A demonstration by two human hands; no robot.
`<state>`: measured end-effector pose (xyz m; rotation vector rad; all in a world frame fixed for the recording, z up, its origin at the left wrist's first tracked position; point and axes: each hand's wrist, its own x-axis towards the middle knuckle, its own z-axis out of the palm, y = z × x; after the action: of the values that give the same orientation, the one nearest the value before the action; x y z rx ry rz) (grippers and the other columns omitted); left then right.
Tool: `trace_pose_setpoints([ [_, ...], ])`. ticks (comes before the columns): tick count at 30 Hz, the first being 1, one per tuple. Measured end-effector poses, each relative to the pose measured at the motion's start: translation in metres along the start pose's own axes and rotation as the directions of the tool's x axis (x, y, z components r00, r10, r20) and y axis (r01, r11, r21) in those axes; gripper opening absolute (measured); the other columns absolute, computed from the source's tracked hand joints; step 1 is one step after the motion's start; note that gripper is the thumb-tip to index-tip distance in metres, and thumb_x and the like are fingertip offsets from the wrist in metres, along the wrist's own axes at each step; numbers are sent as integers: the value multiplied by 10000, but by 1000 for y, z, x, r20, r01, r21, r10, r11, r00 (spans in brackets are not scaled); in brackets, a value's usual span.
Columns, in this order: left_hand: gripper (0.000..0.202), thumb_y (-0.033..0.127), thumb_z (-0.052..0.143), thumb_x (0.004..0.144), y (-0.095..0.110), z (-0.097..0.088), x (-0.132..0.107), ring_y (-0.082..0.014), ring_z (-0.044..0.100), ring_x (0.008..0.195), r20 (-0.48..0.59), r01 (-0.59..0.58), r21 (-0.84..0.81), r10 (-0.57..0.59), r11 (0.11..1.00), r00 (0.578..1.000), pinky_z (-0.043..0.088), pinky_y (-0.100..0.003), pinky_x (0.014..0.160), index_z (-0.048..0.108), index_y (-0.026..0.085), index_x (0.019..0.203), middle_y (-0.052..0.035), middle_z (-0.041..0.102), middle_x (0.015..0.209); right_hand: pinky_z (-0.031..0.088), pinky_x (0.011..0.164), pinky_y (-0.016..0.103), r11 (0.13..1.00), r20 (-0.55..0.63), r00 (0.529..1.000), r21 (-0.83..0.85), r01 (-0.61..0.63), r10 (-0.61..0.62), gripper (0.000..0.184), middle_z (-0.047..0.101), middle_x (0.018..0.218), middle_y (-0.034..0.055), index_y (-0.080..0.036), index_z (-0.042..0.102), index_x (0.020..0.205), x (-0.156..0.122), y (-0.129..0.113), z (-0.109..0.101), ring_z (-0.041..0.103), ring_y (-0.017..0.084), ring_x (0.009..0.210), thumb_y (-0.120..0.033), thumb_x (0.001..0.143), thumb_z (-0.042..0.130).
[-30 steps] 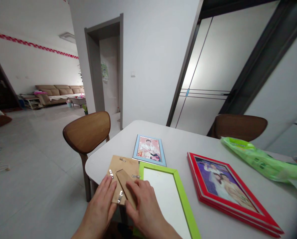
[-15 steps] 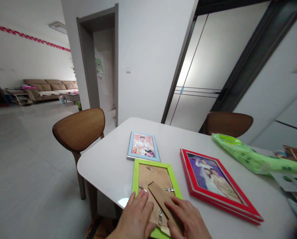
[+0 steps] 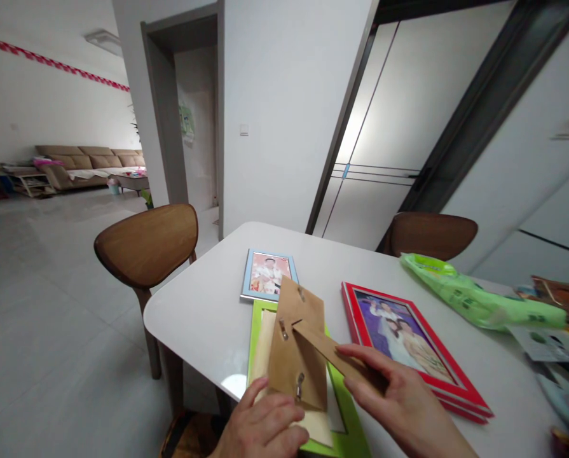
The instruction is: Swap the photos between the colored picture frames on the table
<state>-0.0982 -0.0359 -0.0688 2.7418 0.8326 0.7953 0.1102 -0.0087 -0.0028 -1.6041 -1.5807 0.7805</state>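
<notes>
A green photo frame (image 3: 348, 401) lies face down at the table's near edge. Its brown backing board (image 3: 291, 359) is tilted up out of it, with metal clips and a fold-out stand leg (image 3: 332, 350). Between thumb and fingers, my right hand (image 3: 398, 394) pinches that leg. My left hand (image 3: 269, 423) rests with outstretched fingers at the lower left of the frame, by the board's bottom edge. Cream paper (image 3: 264, 337) shows inside the frame beneath the board. Just beyond, a light blue photo frame (image 3: 246, 280) is partly covered by the board's top.
Red photo frames (image 3: 456, 397) lie stacked on the right of the white table (image 3: 193, 324). Farther right are a green plastic bag (image 3: 484, 302) and assorted packets. Wooden chairs stand at the left (image 3: 150, 245) and the far right (image 3: 431, 235).
The backing board has come up from the green frame, lifted by its stand leg in my right hand. My left hand has shifted slightly toward the frame's lower edge.
</notes>
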Motion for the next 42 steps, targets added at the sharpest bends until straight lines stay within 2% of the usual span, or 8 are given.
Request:
trace_pose_setpoints([
  [8,262,183,329,876,-1,27,2,-271,525,1001,152,5,134,-25,991,988,442,-399,806,474,163,1093,-121,563,1098,373,868,402,995,-211,977,-102,11,-32,391,641,932,47,-235,650,833,4,4,-28,557,264,867,-406,481,639],
  [16,295,206,365,850,11,59,39,-295,527,987,156,184,116,-201,976,967,434,-409,810,456,117,1117,-168,551,1096,375,883,401,989,-149,986,-136,49,-70,388,624,977,49,-243,640,860,1,21,-28,542,261,919,-428,520,620],
  [21,395,348,526,748,1,28,21,-304,470,1049,150,273,13,-272,962,951,304,-493,923,470,145,1082,-130,566,1073,386,884,408,974,-68,994,-218,64,-81,347,622,1000,52,-258,660,822,-5,27,-25,539,268,949,-420,518,620],
  [25,572,338,534,737,-13,-2,-9,-292,277,1200,139,390,50,-393,919,909,237,-489,974,325,118,1221,-170,338,1297,409,871,384,949,71,992,-292,121,-105,326,617,1021,60,-241,656,868,-7,26,-15,546,248,958,-375,583,570],
  [28,666,358,546,730,-20,-2,-20,-275,253,1213,172,434,66,-439,898,882,220,-483,989,228,134,1272,-159,313,1314,411,876,351,915,220,967,-350,201,-128,338,596,1060,72,-208,631,941,-6,27,2,543,217,974,-301,643,502],
  [33,841,421,570,707,-25,12,-21,-285,215,1223,157,405,47,-407,913,900,207,-508,982,43,170,1312,-174,248,1338,423,858,357,845,307,937,-444,297,-168,350,584,1070,112,-170,628,954,-3,36,28,546,228,973,-256,651,477],
  [37,675,522,507,725,-22,9,-10,-297,220,1219,258,354,0,-342,935,904,166,-539,973,278,161,1246,-177,282,1322,427,853,355,797,314,917,-473,375,-245,353,557,1109,128,-161,612,980,-6,54,39,535,224,992,-250,675,457],
  [42,372,405,601,701,-17,-3,0,-239,211,1233,393,390,-30,-348,920,851,129,-497,993,501,184,983,-112,324,1317,431,821,405,736,279,883,-487,469,-378,335,568,1094,102,-213,603,984,-13,78,44,523,242,989,-315,677,516],
])
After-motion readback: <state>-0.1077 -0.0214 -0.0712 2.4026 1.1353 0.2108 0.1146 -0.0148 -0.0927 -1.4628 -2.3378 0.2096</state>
